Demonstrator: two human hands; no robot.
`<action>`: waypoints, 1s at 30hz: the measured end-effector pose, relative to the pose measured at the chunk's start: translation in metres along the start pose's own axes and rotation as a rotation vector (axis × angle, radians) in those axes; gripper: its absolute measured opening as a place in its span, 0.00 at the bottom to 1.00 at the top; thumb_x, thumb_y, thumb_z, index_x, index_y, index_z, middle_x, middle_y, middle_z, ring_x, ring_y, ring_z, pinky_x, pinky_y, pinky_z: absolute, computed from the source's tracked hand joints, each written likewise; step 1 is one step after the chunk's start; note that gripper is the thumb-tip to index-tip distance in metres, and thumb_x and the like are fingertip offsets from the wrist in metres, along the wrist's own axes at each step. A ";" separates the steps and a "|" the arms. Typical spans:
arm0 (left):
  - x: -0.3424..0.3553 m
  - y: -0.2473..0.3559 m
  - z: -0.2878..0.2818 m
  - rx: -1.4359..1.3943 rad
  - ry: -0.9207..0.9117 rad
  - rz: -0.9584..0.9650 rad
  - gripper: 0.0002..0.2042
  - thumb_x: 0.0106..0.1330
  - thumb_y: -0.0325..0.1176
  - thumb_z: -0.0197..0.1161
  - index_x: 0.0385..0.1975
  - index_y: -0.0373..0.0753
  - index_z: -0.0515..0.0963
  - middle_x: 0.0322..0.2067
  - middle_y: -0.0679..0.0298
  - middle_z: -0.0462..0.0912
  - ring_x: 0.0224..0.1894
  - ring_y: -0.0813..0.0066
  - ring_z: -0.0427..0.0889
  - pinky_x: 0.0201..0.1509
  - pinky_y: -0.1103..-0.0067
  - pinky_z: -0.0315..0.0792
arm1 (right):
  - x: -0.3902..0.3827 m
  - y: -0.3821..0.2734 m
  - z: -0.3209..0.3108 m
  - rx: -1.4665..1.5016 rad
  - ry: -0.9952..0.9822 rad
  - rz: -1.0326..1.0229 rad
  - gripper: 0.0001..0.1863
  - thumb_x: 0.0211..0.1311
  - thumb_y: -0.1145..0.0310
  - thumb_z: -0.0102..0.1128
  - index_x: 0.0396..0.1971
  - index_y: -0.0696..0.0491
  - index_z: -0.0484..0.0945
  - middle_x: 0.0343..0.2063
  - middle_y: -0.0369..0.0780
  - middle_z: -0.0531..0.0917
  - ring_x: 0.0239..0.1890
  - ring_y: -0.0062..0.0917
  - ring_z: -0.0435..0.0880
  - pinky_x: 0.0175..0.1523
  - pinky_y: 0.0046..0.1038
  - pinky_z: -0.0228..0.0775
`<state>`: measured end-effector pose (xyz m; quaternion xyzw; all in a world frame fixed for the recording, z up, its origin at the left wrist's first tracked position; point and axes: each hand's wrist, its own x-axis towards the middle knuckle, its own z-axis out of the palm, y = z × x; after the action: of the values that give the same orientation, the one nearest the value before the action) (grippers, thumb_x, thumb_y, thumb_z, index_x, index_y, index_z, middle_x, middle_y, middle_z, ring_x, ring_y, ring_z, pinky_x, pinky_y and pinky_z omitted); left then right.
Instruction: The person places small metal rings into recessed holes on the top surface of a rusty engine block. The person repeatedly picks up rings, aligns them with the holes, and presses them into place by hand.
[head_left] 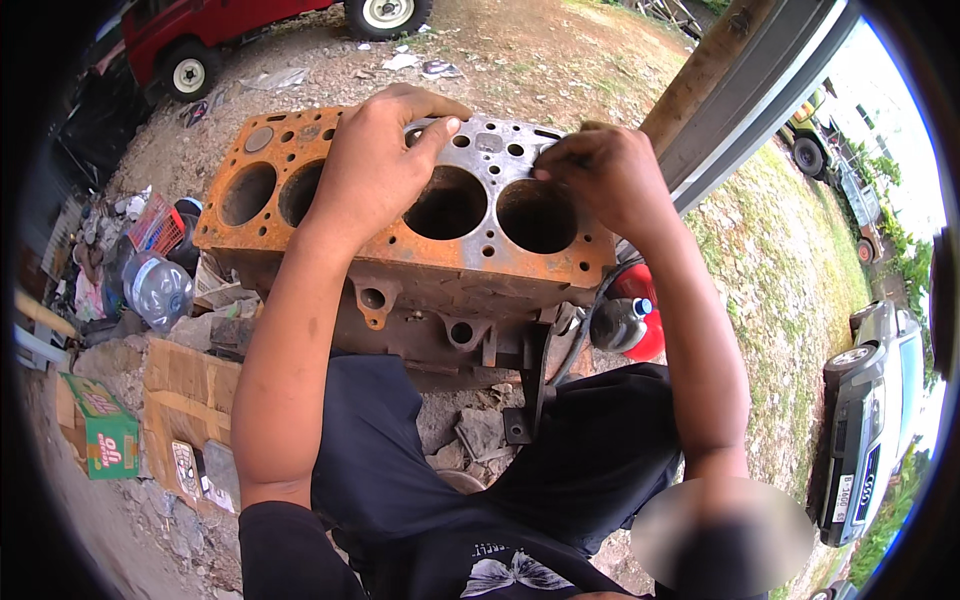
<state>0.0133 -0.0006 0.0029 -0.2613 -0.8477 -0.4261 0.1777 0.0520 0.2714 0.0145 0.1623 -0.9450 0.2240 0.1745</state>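
A rusty engine block (pixel 440 262) lies in front of me with its flat top face up, showing several large round bores. Most of that face is orange with rust, but a patch right of the middle is bare grey metal. My left hand (pixel 392 150) rests on the top face between bores, thumb and forefinger stretched out and apart, the other fingers mostly hidden. Over the far right corner, my right hand (pixel 612 178) has its fingers bent and pressed together against the grey metal. Whatever sits under those fingertips, if anything, is hidden.
Left of the block are a large clear plastic bottle (pixel 160 290), a red basket (pixel 158 225), flattened cardboard (pixel 190 385) and a green box (pixel 105 428). A red container (pixel 645 315) and dark bottle (pixel 617 325) stand right. A post (pixel 725 90) rises behind; vehicles stand farther off.
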 end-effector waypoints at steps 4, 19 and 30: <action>-0.003 -0.011 -0.010 -0.099 -0.010 -0.050 0.12 0.77 0.32 0.66 0.52 0.36 0.91 0.47 0.57 0.93 0.50 0.68 0.90 0.61 0.72 0.79 | -0.016 0.007 -0.001 -0.090 0.085 -0.029 0.07 0.61 0.67 0.80 0.39 0.47 0.96 0.32 0.40 0.91 0.32 0.32 0.91 0.43 0.34 0.84; 0.004 0.008 0.028 -0.145 0.085 0.077 0.09 0.73 0.27 0.66 0.45 0.35 0.92 0.48 0.49 0.92 0.54 0.49 0.90 0.64 0.61 0.81 | -0.001 0.001 0.003 -0.070 0.034 0.013 0.07 0.62 0.68 0.79 0.39 0.49 0.96 0.34 0.43 0.91 0.38 0.36 0.92 0.49 0.36 0.83; -0.001 0.007 0.011 -0.110 0.089 0.013 0.10 0.75 0.28 0.66 0.48 0.37 0.92 0.47 0.53 0.92 0.52 0.56 0.90 0.62 0.64 0.80 | -0.019 -0.003 0.002 -0.003 0.083 0.037 0.05 0.63 0.72 0.73 0.35 0.48 0.96 0.33 0.44 0.92 0.38 0.41 0.93 0.51 0.40 0.85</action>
<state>0.0173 0.0122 0.0006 -0.2567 -0.8126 -0.4820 0.2034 0.0693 0.2727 0.0064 0.1352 -0.9402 0.2320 0.2096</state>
